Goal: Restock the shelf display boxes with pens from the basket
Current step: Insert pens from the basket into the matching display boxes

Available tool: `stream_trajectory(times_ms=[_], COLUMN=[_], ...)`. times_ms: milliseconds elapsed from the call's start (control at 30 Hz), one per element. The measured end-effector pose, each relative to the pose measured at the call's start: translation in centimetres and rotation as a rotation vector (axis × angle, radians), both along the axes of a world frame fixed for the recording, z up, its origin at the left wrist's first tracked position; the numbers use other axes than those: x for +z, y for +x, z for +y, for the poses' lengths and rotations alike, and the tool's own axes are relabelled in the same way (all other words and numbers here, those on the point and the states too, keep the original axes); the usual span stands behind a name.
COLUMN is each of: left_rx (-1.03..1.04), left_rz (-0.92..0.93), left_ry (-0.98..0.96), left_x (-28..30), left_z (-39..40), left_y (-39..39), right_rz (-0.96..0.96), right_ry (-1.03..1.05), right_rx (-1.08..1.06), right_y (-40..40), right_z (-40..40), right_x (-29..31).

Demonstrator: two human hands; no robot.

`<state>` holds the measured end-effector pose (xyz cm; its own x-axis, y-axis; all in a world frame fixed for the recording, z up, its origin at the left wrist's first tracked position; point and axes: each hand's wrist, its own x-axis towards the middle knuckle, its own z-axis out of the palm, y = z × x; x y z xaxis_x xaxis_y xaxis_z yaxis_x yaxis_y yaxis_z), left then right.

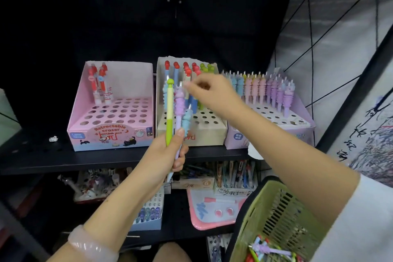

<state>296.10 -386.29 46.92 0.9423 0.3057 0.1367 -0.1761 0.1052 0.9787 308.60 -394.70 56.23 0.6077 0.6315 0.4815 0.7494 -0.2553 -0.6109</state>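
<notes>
My left hand (168, 151) grips a small bunch of pens (176, 108) upright in front of the shelf: a green one, a purple one and a light blue one. My right hand (210, 93) reaches over the middle beige display box (210, 132) and its fingertips pinch the top of a pen in the bunch. That box holds red-topped and green-topped pens at its back. The pink box (110, 134) on the left holds a few red pens. The lilac box (297, 127) on the right is packed with pastel pens. The green basket (274, 215) hangs at my right forearm with several pens inside.
The boxes stand on a black perforated shelf (127, 159). A lower shelf holds more stationery boxes and a pink board (212, 212). A black upright post (357, 95) and a scribbled white panel stand at the right. A small white object (53, 138) lies left of the pink box.
</notes>
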Motion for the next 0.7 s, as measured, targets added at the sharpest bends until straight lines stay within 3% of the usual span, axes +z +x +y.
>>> stream_trajectory(times_ms=[67,200,433,533,600,700], left_rx=[-0.015,-0.005,-0.022,-0.043,-0.036,-0.013], left_rz=[0.017,0.005,-0.032,-0.038,-0.031,-0.014], left_ry=[0.030,-0.044,-0.047,-0.012,-0.005,0.018], left_x=[0.1,0.5,1.2,1.3,1.2,0.9], left_z=[-0.9,-2.2,-4.9,-6.0,-6.4,-7.1], left_y=[0.6,1.8,4.2,4.9,5.4,5.9], right_rz=[0.094,0.200,0.314,0.076,-0.151,-0.340], right_ry=[-0.056,0.091,0.481,0.415,0.196,-0.076], right_rx=[0.075,0.092,-0.113,-0.344,-0.525,-0.665], right_y=[-0.6,0.0,4.7,7.7,9.6,11.3], right_z=[-0.6,-2.7,-8.4,-12.1,-14.7,-16.7], right_x=[-0.2,0.1,2.3,3.2,3.0,2.4])
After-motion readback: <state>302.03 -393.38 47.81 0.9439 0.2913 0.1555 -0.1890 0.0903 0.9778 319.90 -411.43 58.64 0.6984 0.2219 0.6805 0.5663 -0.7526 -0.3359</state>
